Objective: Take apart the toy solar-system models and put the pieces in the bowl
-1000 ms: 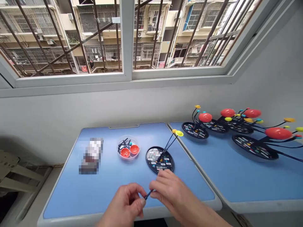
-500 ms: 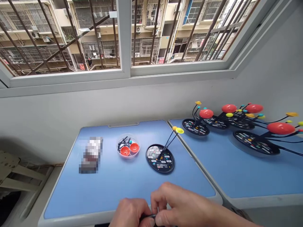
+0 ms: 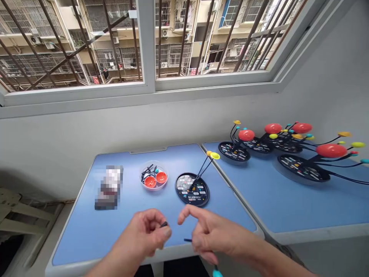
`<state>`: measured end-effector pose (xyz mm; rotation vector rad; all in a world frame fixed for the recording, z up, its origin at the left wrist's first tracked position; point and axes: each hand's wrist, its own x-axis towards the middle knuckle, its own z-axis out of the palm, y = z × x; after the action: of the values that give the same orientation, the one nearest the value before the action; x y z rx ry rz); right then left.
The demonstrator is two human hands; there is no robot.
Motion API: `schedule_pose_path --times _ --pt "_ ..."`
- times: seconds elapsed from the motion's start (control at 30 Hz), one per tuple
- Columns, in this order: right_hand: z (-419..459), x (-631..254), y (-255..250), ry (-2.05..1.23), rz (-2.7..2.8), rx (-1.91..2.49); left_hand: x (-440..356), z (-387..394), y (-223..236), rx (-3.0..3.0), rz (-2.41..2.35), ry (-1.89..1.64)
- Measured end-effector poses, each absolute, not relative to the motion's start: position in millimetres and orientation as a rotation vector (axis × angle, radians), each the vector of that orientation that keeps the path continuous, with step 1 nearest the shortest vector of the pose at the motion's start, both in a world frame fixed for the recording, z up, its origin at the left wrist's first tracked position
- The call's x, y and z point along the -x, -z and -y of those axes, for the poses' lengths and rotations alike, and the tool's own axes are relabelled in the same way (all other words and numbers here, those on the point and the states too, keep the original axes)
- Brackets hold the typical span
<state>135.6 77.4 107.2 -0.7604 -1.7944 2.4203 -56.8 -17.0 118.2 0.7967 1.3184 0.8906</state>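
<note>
My left hand [image 3: 142, 234] is closed in a pinch on a small black plastic piece [image 3: 163, 224], most of it hidden by the fingers. To its right, my right hand [image 3: 211, 231] has its lower fingers curled round a thin black rod [image 3: 187, 240], while the index finger points outward. Below that hand a teal ball [image 3: 216, 273] shows on a black stem, apparently the rod's other end. Just beyond the hands stands a round black base [image 3: 192, 198] with printed labels; two thin stems rise from it, tipped with an orange ball [image 3: 209, 153] and a yellow piece [image 3: 215, 156].
A clear round tub [image 3: 154, 187] holds red half-shells and black parts. Left of it lies a blurred-out packet [image 3: 109, 188]. On the adjoining blue table [image 3: 288, 207] several assembled planet models [image 3: 331, 151] stand, their stems sticking out sideways. A wall and barred window are behind.
My hands were together at the table's front edge; they have risen and separated. The black piece in the left and the teal-tipped rod in the right now show. The view has shifted slightly.
</note>
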Motion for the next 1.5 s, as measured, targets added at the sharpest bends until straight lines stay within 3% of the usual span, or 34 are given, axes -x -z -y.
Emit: schedule_pose_path --times 0.17,0.47,0.8,0.97,1.2,1.37,1.5 --pt "-67 -112 -104 -2.317 1.866 0.766 37 4 -114 -0.545 -1.042 -0.856" --pt "-59 -123 -101 -2.191 1.553 0.889 50 17 -92 -0.433 -1.054 -1.075" --pt "-52 -108 -95 -2.322 1.59 0.815 49 9 -107 -0.772 -1.216 -0.843" --pt "-49 -102 -89 -2.203 1.677 0.95 45 6 -91 -0.93 -1.347 -0.889" --pt "-54 -118 -92 -1.83 1.812 1.041 96 -22 -111 -1.035 -1.816 -0.94" --pt "-94 -92 -97 -0.986 2.207 0.873 122 -81 -117 -1.609 -1.988 -0.665" --pt "-133 -56 -87 -0.539 2.325 0.837 125 -125 -97 -1.741 -2.012 -0.556"
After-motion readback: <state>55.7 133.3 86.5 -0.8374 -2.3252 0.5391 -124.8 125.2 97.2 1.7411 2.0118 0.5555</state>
